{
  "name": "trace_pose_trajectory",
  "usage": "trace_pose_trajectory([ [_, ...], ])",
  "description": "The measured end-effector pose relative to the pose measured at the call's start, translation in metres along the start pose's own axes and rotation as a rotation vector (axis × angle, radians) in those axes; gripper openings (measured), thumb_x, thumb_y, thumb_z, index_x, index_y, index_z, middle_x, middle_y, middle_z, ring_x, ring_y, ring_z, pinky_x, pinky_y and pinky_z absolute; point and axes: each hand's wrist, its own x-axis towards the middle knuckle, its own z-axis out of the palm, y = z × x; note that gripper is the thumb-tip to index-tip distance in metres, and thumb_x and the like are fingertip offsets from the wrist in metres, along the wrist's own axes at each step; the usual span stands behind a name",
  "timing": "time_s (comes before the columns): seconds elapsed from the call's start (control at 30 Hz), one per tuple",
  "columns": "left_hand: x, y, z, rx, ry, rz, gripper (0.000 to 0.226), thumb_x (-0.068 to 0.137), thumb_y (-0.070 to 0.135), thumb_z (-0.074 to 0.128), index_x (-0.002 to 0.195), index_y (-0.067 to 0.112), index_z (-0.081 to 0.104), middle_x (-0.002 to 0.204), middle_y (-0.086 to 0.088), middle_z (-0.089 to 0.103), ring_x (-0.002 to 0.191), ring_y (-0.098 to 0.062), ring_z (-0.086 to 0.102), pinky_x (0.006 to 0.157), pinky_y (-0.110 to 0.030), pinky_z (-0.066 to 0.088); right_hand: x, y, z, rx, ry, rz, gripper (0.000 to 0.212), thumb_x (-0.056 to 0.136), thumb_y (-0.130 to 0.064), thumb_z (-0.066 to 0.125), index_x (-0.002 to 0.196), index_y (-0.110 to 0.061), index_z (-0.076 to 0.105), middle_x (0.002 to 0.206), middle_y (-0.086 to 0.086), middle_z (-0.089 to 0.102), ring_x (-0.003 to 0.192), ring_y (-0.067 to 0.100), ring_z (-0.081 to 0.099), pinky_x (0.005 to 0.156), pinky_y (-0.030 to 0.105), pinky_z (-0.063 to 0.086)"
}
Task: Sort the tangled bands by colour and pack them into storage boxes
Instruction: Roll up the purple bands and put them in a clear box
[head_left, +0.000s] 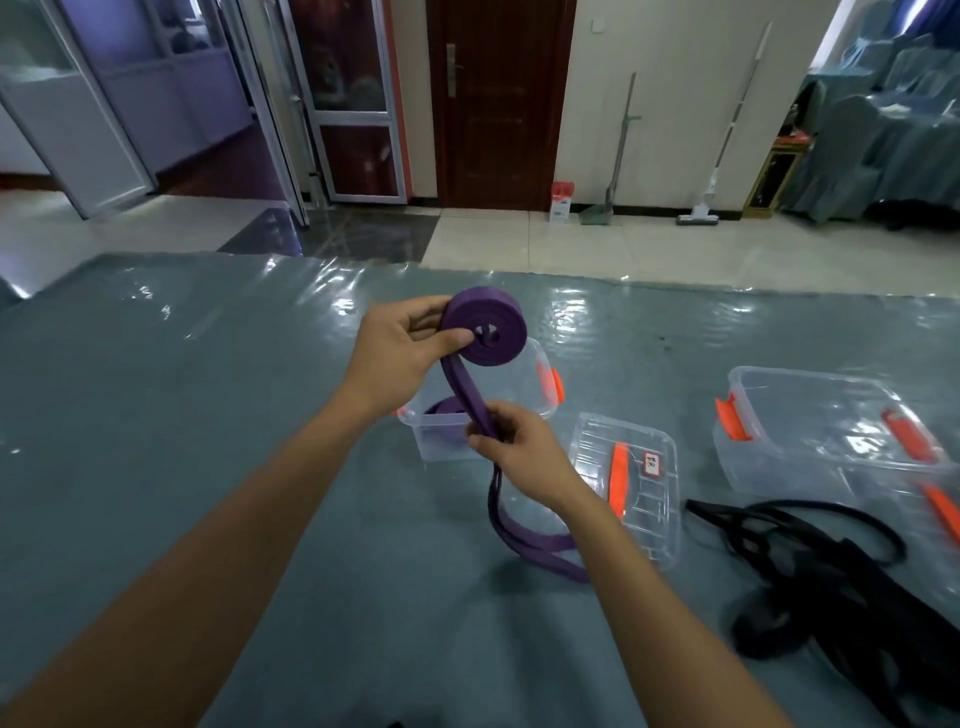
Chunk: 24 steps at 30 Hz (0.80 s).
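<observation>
On the grey plastic-covered table (182, 415) we see black bands (810, 582) tangled near its right edge, with a clear storage box (810, 431) with orange latches just beyond them. Toward the middle sits a second clear box (524, 384) holding a coiled purple band (449, 408), and a clear lid (649, 499) lies beside it. Above that box our left hand (395, 348) grips a rolled purple band (485, 325), thumb pressed on the coil's face. Its loose tail runs down to our right hand (519, 447), which pinches it between thumb and fingers, and from there trails onto the table.
</observation>
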Motion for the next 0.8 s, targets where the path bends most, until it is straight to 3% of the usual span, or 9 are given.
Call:
trace_pose_trajectory([
  [0.17, -0.009, -0.015, -0.004, 0.071, -0.035, -0.052, 0.041, 0.079, -0.001, 0.08, 0.113, 0.019, 0.07, 0.1, 0.003, 0.077, 0.095, -0.013, 0.074, 0.093, -0.035, 0.058, 0.003, 0.007, -0.004, 0.042, 0.039, 0.061, 0.047, 0.087, -0.007, 0.074, 0.13, -0.017, 0.061, 0.117, -0.003, 0.069, 0.112, 0.009, 0.064, 0.102, 0.038, 0.052],
  [0.3, -0.016, -0.028, -0.011, 0.202, -0.101, -0.072, 0.044, 0.078, 0.0, 0.082, 0.108, 0.03, 0.072, 0.095, 0.014, 0.077, 0.092, -0.01, 0.074, 0.094, -0.036, 0.058, 0.008, 0.005, -0.018, 0.098, 0.14, 0.007, 0.055, 0.087, -0.008, 0.075, 0.137, -0.019, 0.056, 0.125, -0.006, 0.067, 0.114, 0.008, 0.063, 0.099, 0.033, 0.053],
  [0.37, -0.02, -0.034, -0.014, 0.316, -0.173, -0.051, 0.036, 0.079, 0.001, 0.081, 0.107, 0.024, 0.075, 0.091, 0.01, 0.077, 0.087, -0.014, 0.074, 0.089, -0.038, 0.059, 0.009, 0.0, -0.023, 0.098, 0.149, -0.019, 0.059, 0.086, -0.011, 0.076, 0.141, -0.02, 0.053, 0.129, -0.006, 0.064, 0.117, 0.004, 0.061, 0.096, 0.026, 0.054],
  [0.47, -0.026, -0.045, -0.014, 0.517, -0.312, 0.025, 0.022, 0.081, 0.008, 0.08, 0.101, 0.016, 0.076, 0.082, 0.0, 0.074, 0.076, -0.021, 0.068, 0.077, -0.043, 0.056, 0.01, -0.008, -0.024, -0.015, 0.125, -0.067, 0.054, 0.086, -0.016, 0.077, 0.137, -0.02, 0.059, 0.129, -0.01, 0.064, 0.116, 0.001, 0.06, 0.093, 0.028, 0.055],
  [0.6, -0.033, -0.049, -0.009, 0.591, -0.4, 0.077, 0.023, 0.082, 0.014, 0.077, 0.104, 0.02, 0.075, 0.086, 0.006, 0.075, 0.079, -0.015, 0.068, 0.077, -0.04, 0.055, 0.012, -0.01, -0.017, -0.241, 0.019, -0.127, 0.041, 0.084, -0.014, 0.076, 0.123, -0.021, 0.068, 0.11, -0.008, 0.072, 0.104, 0.007, 0.064, 0.09, 0.035, 0.055],
  [0.7, -0.035, -0.049, -0.005, 0.578, -0.392, 0.084, 0.024, 0.082, 0.012, 0.079, 0.105, 0.021, 0.075, 0.086, 0.008, 0.074, 0.08, -0.011, 0.068, 0.078, -0.035, 0.055, 0.012, -0.008, -0.017, -0.293, 0.003, -0.131, 0.033, 0.084, -0.013, 0.074, 0.114, -0.024, 0.069, 0.101, -0.01, 0.072, 0.097, 0.01, 0.064, 0.09, 0.034, 0.052],
  [0.8, -0.038, -0.049, -0.002, 0.472, -0.295, 0.025, 0.027, 0.079, 0.01, 0.083, 0.103, 0.021, 0.076, 0.087, 0.012, 0.075, 0.082, -0.007, 0.07, 0.083, -0.028, 0.057, 0.01, -0.009, -0.02, -0.191, 0.051, -0.098, 0.027, 0.083, -0.009, 0.075, 0.107, -0.021, 0.072, 0.098, -0.009, 0.073, 0.096, 0.007, 0.066, 0.092, 0.029, 0.052],
])
